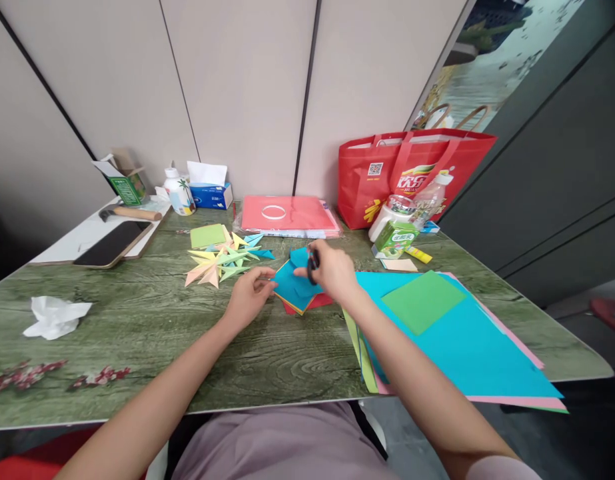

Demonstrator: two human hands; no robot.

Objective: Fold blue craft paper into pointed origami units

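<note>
Interior setting, seen from the near side of a table [137,333]. The tabletop has a green-brown wood-grain surface with a pale edging [267,406]; red and pink blossom sprays [101,377] decorate its near left part. Behind the table rises a pale, pinkish-grey panelled wall [247,80], divided by dark, narrow seams [308,80]. Beyond the table's far right, a slanting pale patterned panel [477,87], either print or glass, adjoins dark grey panelling [552,180]. Grey flooring [407,433] shows below the table's near edge. Red surfaces, possibly seats, appear below the table's near left [32,460] and beyond its right end [610,313]. Lighting: soft on the wall, dimmer at the table's right.
</note>
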